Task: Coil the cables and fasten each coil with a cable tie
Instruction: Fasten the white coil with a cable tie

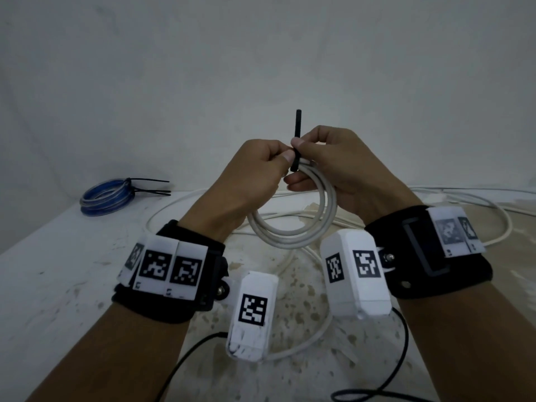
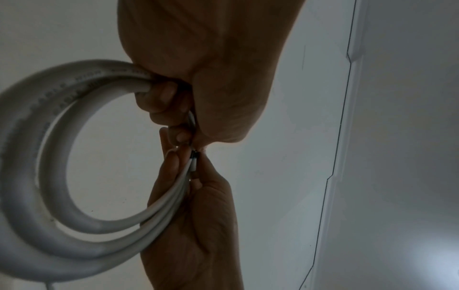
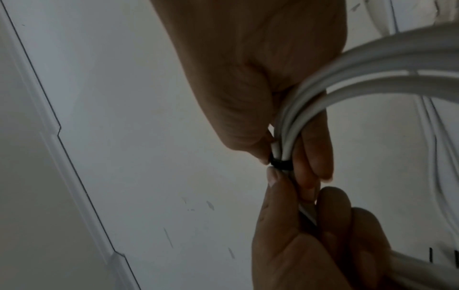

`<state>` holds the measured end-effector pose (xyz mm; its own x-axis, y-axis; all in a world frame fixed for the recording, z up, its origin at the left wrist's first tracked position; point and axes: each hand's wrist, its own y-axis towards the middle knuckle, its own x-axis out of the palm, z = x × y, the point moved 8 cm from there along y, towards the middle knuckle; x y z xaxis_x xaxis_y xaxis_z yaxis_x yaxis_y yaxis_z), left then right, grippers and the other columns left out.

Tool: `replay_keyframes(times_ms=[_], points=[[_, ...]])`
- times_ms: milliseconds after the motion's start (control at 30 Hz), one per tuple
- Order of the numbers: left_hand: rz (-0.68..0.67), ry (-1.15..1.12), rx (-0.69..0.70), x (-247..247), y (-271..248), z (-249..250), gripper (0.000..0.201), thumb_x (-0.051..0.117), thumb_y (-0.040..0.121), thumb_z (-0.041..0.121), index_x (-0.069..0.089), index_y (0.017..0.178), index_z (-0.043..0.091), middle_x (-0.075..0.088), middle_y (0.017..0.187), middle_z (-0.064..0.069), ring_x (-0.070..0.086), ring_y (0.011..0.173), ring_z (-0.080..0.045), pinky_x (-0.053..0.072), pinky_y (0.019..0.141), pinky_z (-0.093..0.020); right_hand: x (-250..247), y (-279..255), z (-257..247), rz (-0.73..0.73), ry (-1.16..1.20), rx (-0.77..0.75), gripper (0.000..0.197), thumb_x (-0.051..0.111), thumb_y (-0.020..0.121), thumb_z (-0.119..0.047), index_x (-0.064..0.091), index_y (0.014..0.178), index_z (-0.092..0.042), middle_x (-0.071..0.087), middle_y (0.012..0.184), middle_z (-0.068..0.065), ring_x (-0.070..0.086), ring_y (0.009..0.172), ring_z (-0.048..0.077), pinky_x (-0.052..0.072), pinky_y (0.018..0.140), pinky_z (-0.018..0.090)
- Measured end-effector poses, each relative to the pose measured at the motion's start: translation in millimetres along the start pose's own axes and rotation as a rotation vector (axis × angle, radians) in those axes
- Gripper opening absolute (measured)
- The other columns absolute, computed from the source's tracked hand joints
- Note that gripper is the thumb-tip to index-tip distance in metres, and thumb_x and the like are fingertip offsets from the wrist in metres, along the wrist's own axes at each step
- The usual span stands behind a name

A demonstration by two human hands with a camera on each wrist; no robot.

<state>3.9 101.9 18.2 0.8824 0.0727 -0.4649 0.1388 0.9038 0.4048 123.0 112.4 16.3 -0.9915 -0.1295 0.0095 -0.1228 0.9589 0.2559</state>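
hands are meeting at chest height above the table [image 1: 52, 274], working together on one white cable coil [image 1: 293, 227] that is hanging below them. the left hand [image 1: 255, 169] is curling its fingers round the top of the coil, with its thumb pressing right beside a black cable tie [image 1: 296, 140]. the right hand [image 1: 333, 166] is pinching that tie between thumb and forefinger, while its lower fingers are cradling the coil strands. the tie is wrapping the bundle between the two hands, and its free tail is sticking straight up above them. well off to the left of the left hand, a blue cable coil [image 1: 107, 197] is lying on the table with black ties on it. loose white cable [image 1: 493, 216] is trailing across the table beneath and to the right of the hands.
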Motion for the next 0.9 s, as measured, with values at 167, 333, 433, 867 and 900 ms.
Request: replay_keyframes(times_ms=[167,333,433,867,900], points=[[-0.022,-0.002,-0.007,2,-2,1,0.026,0.045,0.102,0.018,0.069,0.095,0.010,0.049,0.051,0.015,0.041,0.043,0.001,0.031,0.046,-0.014,0,1,1,0.008,-0.060,0.017,0.010,0.055,0.099,-0.010,0.057,0.096,-0.001,0.064,0.068,0.017,0.067,0.051,0.024,0.059,0.052,0.035],[-0.033,0.106,0.046,15,-5,6,0.025,0.046,0.101,0.018,0.070,0.100,0.010,0.066,0.087,-0.016,0.058,0.077,-0.024,0.048,0.077,-0.046,-11,2,3,0.071,-0.154,0.032,0.011,0.052,0.099,-0.009,0.054,0.094,0.000,0.065,0.075,0.018,0.067,0.049,0.028,0.056,0.048,0.035],[-0.022,0.133,0.050,19,-5,5,0.025,0.045,0.101,0.018,0.069,0.097,0.010,0.066,0.093,-0.020,0.059,0.089,-0.035,0.048,0.082,-0.048,-14,3,5,0.105,-0.197,0.034,0.013,0.050,0.099,-0.007,0.053,0.088,0.000,0.066,0.078,0.019,0.066,0.047,0.027,0.055,0.046,0.033],[-0.057,0.072,0.039,21,-2,0,0.027,0.044,0.101,0.016,0.066,0.097,-0.001,0.048,0.062,0.005,0.039,0.050,-0.004,0.031,0.055,-0.025,-21,8,5,0.190,-0.356,0.025,0.013,0.048,0.096,-0.003,0.056,0.102,0.005,0.066,0.075,0.015,0.059,0.036,0.015,0.040,0.034,0.021],[-0.058,0.067,0.039,21,-2,-1,0.027,0.044,0.101,0.017,0.066,0.097,0.000,0.048,0.062,0.006,0.038,0.049,-0.003,0.031,0.054,-0.025,-20,8,5,0.191,-0.361,0.018,0.014,0.049,0.096,-0.004,0.056,0.103,0.006,0.066,0.075,0.014,0.059,0.036,0.015,0.039,0.034,0.020]])
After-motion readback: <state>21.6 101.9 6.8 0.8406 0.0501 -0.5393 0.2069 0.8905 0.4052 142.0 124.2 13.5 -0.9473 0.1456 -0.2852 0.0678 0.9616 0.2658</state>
